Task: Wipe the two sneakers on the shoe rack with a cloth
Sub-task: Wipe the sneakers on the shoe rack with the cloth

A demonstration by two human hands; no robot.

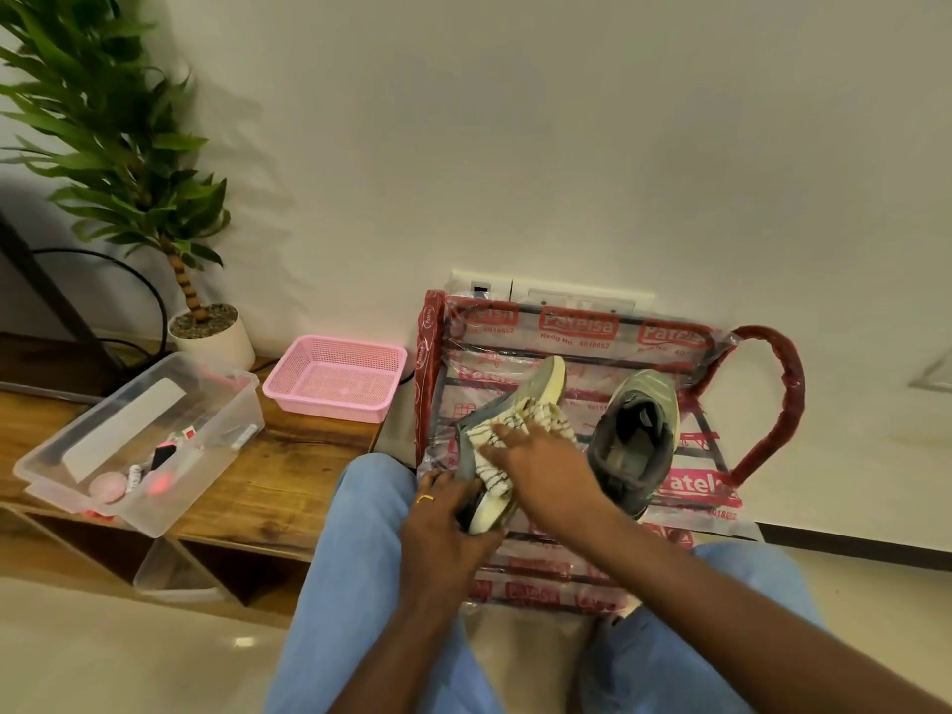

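The tilted sneaker (pixel 541 378), grey with a pale yellow sole, lay on its side on the plastic-wrapped shoe rack (pixel 577 329), toe toward one o'clock and heel toward seven. The left hand (pixel 443 517) gripped it at the heel, fingers curled round the sole edge. The right hand (pixel 541 456) lay across its middle, fingers straight and spread, pressing a striped cloth (pixel 538 414) against its side. The second sneaker (pixel 636 440) stood upright just beside it at three o'clock, opening upward, with no hand on it. Off at nine o'clock a pink basket (pixel 335 376) and a clear plastic box (pixel 154 430) sat on a wooden bench (pixel 288 471).

The shoe looked light, with a soft upper likely to give under pressure and a firmer sole. The heel or sole rim seemed the soundest hold, since it left the upper free for wiping. The rack's wrapping was probably slick, so an unbraced shoe might slide. The limp cloth would bunch unless pressed flat.
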